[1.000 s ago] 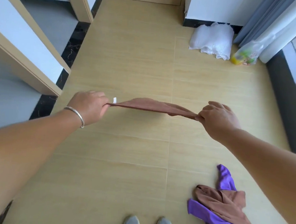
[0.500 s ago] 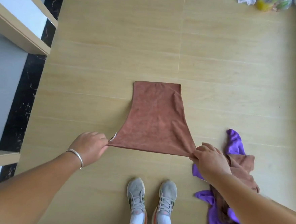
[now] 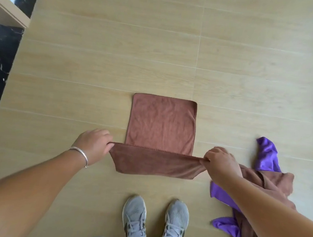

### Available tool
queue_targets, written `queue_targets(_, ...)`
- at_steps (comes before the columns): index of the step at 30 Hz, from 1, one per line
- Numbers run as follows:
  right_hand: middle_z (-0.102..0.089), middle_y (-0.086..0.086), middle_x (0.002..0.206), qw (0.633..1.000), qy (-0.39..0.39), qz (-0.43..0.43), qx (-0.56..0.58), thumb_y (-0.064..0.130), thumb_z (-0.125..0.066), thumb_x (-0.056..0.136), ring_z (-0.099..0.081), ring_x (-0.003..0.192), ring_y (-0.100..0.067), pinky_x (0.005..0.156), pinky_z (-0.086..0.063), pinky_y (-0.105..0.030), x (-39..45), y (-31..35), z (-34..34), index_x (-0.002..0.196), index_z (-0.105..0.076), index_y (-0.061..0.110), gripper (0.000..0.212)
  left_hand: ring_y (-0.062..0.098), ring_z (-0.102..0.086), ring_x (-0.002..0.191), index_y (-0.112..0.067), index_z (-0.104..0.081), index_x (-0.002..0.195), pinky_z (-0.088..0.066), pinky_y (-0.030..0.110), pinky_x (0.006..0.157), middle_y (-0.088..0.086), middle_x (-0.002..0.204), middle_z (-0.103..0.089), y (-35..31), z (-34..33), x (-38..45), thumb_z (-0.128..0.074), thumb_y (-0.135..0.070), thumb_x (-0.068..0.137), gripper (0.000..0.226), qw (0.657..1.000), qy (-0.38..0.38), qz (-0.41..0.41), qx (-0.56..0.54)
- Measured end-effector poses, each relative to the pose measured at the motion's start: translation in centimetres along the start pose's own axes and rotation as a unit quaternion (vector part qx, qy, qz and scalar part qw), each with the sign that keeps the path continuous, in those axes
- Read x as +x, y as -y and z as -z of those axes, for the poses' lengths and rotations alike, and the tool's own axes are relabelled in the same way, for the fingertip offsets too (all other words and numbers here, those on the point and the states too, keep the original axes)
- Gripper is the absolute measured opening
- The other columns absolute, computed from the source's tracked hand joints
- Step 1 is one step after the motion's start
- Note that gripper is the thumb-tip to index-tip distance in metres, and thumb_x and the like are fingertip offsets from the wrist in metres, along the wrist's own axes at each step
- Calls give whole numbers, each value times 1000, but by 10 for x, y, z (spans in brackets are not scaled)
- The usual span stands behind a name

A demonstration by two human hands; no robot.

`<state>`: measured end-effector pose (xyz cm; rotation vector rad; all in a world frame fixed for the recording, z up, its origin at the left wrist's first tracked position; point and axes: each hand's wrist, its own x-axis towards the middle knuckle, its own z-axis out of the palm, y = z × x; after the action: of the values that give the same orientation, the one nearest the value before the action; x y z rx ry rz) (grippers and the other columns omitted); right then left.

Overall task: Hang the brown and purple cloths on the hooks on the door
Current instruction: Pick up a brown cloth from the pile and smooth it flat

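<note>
person is standing over a wooden floor (image 3: 100, 62), bending toward a brown cloth (image 3: 161, 124) that is lying flat ahead of the grey shoes (image 3: 155, 222). left hand (image 3: 93, 144) is pinching the near left corner, right hand (image 3: 221, 162) is pinching the near right corner; both are closed on the hem and lifting it, so the near edge is folding over itself. far edge is resting on the floor. a heap of purple and brown cloths (image 3: 264, 183) is lying just beside the right arm, touching the floor. no door or hooks are showing in view. the step looks like a fold before hanging: corners should be travelling level and together toward the far edge, hem kept taut so no crease is forming, and edges matched before letting go.
</note>
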<state>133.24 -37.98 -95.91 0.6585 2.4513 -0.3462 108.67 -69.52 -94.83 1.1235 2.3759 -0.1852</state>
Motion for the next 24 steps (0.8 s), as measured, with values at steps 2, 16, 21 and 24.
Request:
queue_targets(2,-63,4,101,997,-19,-45,63,44,-57,91,-48,113,-20,87,-41,-32,46,-7,-1,89,-71,23,25,21,-56,96,-19,-65,86,-44,32,73,-4,98,-59,9,-12,50,-56,-32,93,17,996,-25,43,-68)
queue_targets(16,-36,-6,147,987,-156,-1,-44,40,-49,92,-33,135,-25,109,-31,-40,290,-40,-94,143,-34,25,54,31,-33,137,-18,-35,146,-31,46,111,11,155,-26,-5,-158,275,-61,-35,86,67,981,-185,-8,-64)
queue_targets(21,-3,-2,162,969,-59,178,-163,58,-34,93,-2,148,-22,119,-8,-45,236,-23,-163,152,-9,32,70,21,-15,146,-30,-20,152,-16,47,117,5,160,-13,-33,-236,207,-31,-62,88,73,988,-112,-107,29)
queue_targets(24,2,-2,163,978,-64,138,-142,66,-21,91,4,149,-23,120,-7,-47,236,-11,-186,154,-3,31,74,23,-15,146,-26,-21,151,-14,50,115,7,159,-16,-31,-253,207,-27,-65,88,74,991,-105,-73,34)
